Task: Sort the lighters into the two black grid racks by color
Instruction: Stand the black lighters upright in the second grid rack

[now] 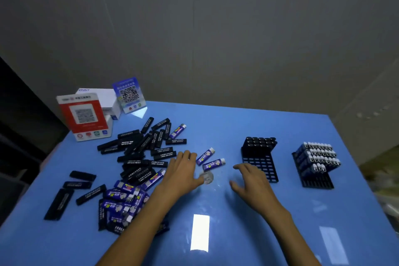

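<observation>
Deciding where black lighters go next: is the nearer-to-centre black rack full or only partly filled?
Partly filled. The left rack holds black lighters only in its far rows; the nearer grid cells show empty.

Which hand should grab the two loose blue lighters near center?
Probably left. The left hand lies open right beside the two blue lighters, its fingers nearly touching them; the right hand hovers open nearer the black-lighter rack.
</observation>
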`<state>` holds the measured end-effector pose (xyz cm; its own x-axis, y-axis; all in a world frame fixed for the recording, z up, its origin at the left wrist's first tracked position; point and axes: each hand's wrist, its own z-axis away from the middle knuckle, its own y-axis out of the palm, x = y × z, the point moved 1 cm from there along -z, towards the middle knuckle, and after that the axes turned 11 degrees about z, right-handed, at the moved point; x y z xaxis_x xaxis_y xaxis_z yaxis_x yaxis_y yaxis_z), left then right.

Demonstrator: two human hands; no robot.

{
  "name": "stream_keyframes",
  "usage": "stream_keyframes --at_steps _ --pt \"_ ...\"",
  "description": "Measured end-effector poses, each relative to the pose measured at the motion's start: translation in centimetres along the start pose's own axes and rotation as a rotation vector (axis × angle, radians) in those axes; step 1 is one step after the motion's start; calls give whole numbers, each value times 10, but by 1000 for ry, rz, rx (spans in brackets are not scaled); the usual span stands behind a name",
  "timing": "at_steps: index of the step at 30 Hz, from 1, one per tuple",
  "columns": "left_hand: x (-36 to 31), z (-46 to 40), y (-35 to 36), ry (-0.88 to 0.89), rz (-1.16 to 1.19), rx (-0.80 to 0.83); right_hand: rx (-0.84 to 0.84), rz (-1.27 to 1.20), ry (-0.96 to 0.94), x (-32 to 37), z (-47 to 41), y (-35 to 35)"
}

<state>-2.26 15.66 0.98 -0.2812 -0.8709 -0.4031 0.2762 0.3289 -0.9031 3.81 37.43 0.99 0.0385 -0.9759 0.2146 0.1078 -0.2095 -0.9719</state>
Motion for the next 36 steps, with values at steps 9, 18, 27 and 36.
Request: stream_keyframes --at_steps 9,18,27,36 --pt "-9 -69 48 32 21 15 39 10 98 -42 1 5" --pt "1 -61 68 135 12 -76 69 -3 32 -61 -25 11" --pt "25 -35 55 49 138 -61 66 -89 -44 -36 -40 19" --pt "46 -26 51 5 65 51 33 -87 -33 -6 -37 28"
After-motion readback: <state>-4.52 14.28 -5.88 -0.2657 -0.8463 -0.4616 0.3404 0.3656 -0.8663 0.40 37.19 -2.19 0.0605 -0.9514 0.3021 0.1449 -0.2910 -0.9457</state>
